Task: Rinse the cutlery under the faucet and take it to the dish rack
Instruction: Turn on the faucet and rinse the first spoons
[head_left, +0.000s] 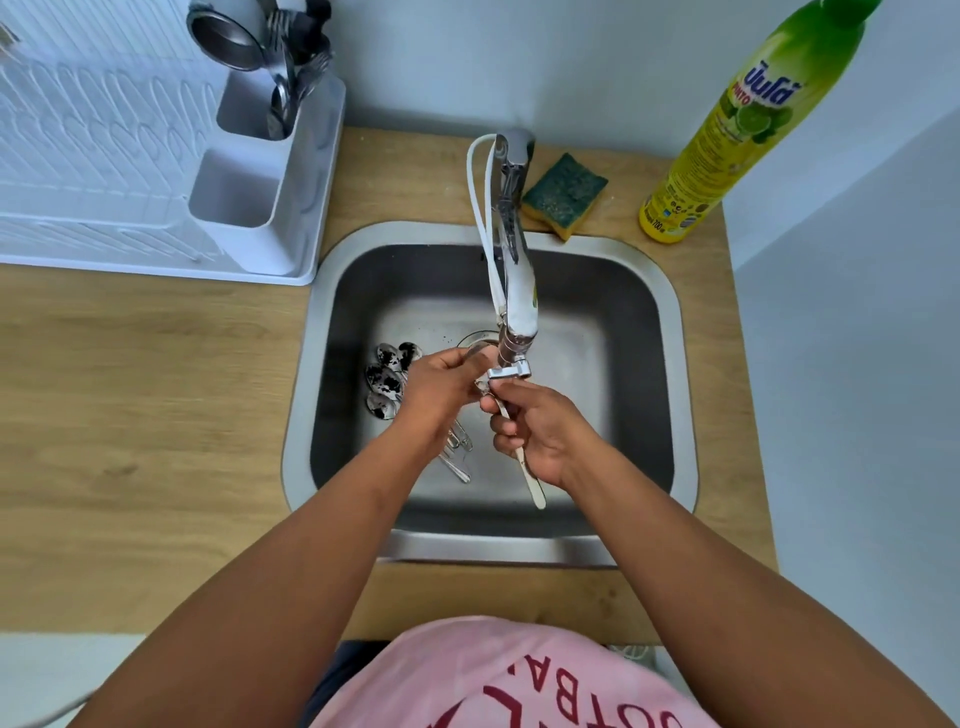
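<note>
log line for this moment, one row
phase: rinsing | right hand: holds utensil under faucet | left hand: rubs its head | dirty spoons: in sink

Setting: home kitchen. Steel sink (670, 364) set in wood counter (156, 415), faucet (514, 260), white dish rack (156, 156) (cutlery in its cup), sponge (565, 195), dish soap bottle (748, 130).

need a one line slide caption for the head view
Both hands rinse a utensil under the faucet, dirty spoons waiting in the sink.
</note>
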